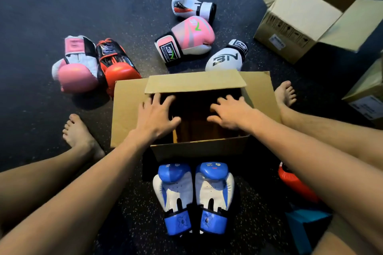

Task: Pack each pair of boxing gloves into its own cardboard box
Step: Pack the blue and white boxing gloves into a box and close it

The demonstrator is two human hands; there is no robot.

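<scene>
Brown cardboard box [126, 114], flaps up, under left grip [155, 116] and right grip [232, 113], both splayed and empty.

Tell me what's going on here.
A person sits on the floor with an open cardboard box between the legs. The left hand and right hand, fingers spread, reach over its opening and hold nothing. No glove shows inside it. A blue-and-white pair lies side by side in front of the box, nearest the person. Loose gloves in pink, red and white lie beyond it, and a second open box stands at the far right.
</scene>
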